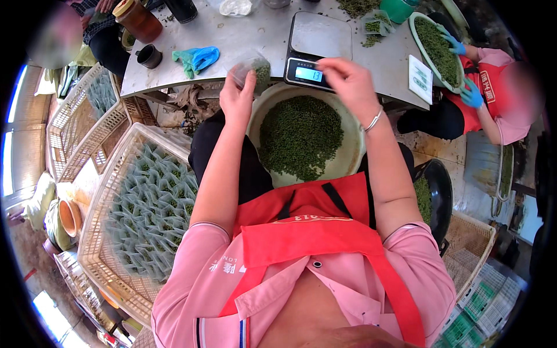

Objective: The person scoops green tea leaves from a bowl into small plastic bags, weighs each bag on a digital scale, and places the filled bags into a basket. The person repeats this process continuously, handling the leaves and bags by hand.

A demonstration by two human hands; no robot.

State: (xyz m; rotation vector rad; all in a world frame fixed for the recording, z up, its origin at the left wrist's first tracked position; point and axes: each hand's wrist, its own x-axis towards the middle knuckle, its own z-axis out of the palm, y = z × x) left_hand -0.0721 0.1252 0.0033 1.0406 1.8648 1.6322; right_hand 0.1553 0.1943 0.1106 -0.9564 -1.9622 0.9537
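Observation:
My left hand [237, 95] is closed on a clear plastic bag [262, 71] with small green berries, like green peppercorns, in its bottom. The bag hangs just left of a digital scale's lit display [308, 73]. My right hand [355, 86] is at the display's right end, thumb and fingers drawn together in a pinch; whether anything is between them is hidden. Behind the display lies the scale's bare metal pan [321, 36]. Below both hands, a wide pale basin [349, 130] sits between my knees, with a heap of the green berries [301, 136] in it.
A plastic crate [96, 232] packed with filled bags stands at my left. Blue gloves [203, 58], a dark mug [149, 56] and a brown-filled jar [138, 22] are on the metal table [255, 36]. At right, a gloved co-worker [481, 87] handles a tray of berries [438, 49].

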